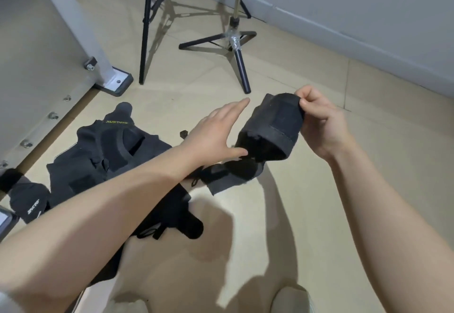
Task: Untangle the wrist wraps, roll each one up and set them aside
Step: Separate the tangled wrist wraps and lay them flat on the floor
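Right hand (321,123): raised at centre right of the frame; fingers (302,97) curled, upper edge of a black wrist wrap (272,126) pinched between them.
Held wrap: partly rolled into a loose tube, tilted, open end turned toward lower left; loose tail (228,177) seen trailing down to the floor (319,202) below it.
Left hand (216,131): stretched out at centre of frame, fingers straight and released, nothing gripped; thumb tip seen right at the lower end of the roll, contact cannot be told.
Remaining wraps (115,165): black tangled pile laid on the floor at centre left, partly hidden by the left forearm; yellow lettering seen on one strap.
Rolled piece (27,202): dark bundle with white print, at the left edge, just beside the pile.
Tripods: black stand (147,30) at upper centre, a second stand (235,40) with taped joint to its right, both set on the floor.
Frame leg (108,72): grey, bolted foot, upper left.
Wall (368,5): pale, upper right.
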Action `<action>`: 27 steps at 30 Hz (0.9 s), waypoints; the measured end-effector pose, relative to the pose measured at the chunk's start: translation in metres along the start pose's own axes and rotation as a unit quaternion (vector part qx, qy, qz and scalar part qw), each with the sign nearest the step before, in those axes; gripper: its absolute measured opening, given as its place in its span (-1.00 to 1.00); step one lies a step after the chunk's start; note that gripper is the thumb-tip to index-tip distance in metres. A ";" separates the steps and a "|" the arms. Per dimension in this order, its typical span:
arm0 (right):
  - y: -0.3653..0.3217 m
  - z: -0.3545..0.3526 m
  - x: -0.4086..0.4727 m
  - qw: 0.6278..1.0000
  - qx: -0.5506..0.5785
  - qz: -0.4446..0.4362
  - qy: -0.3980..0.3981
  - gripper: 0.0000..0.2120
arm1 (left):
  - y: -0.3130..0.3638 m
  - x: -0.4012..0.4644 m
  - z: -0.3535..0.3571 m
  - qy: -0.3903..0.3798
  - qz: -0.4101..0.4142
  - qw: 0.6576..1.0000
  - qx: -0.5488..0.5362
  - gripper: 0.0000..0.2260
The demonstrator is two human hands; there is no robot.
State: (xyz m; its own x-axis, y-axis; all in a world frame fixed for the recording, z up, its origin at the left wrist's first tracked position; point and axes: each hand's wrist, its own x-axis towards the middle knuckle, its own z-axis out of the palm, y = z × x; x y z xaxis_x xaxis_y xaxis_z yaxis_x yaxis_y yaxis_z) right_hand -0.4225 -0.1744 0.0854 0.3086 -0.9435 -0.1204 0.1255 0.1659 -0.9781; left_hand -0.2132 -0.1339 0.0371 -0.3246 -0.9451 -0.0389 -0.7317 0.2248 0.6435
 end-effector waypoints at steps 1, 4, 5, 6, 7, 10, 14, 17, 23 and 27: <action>-0.005 -0.007 -0.005 1.000 0.010 -0.001 -0.010 -0.97 | 0.009 0.007 0.004 -0.006 0.000 0.999 -0.039 -0.18; -0.004 -0.023 -0.013 0.999 -0.023 0.010 -0.048 -0.97 | 0.032 0.018 0.021 0.021 0.009 0.989 -0.147 -0.50; 0.001 -0.029 -0.014 0.998 -0.045 0.015 -0.045 -0.97 | 0.039 0.020 0.026 0.033 0.007 0.988 -0.149 -0.61; 0.007 -0.036 -0.014 0.997 -0.070 0.018 -0.027 -0.97 | 0.045 0.021 0.032 0.044 0.001 0.989 -0.139 -0.67; 0.015 -0.043 -0.014 0.996 -0.092 0.022 -0.005 -0.96 | 0.051 0.022 0.036 0.054 -0.009 0.990 -0.127 -0.69; 0.051 -0.062 -0.022 0.985 -0.152 0.065 0.054 -0.81 | 0.059 0.024 0.047 0.072 -0.048 0.989 -0.124 -0.75; 0.127 -0.062 -0.047 0.962 -0.223 0.140 0.075 -0.71 | 0.055 0.022 0.054 0.091 -0.068 0.988 -0.106 -0.80; 0.164 -0.048 -0.061 0.945 -0.272 0.182 0.015 -0.61 | 0.039 0.014 0.054 0.083 -0.050 0.995 -0.032 -0.82; 0.187 -0.022 -0.049 0.941 -0.281 0.146 -0.116 -0.70 | -0.018 -0.012 0.047 -0.007 -0.068 0.984 0.167 -0.45; 0.181 -0.009 -0.025 0.898 -0.411 0.108 -0.112 -0.93 | -0.059 -0.031 0.035 -0.227 -0.043 0.942 0.243 -0.09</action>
State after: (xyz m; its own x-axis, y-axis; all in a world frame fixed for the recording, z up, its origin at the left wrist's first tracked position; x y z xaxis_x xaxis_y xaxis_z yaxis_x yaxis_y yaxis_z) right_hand -0.4161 -0.1238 -0.0907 0.4354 -0.8178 -0.3763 -0.6708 -0.0160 -0.7415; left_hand -0.1813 -0.1094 -0.0261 -0.3931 -0.7909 -0.4690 -0.9195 0.3376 0.2014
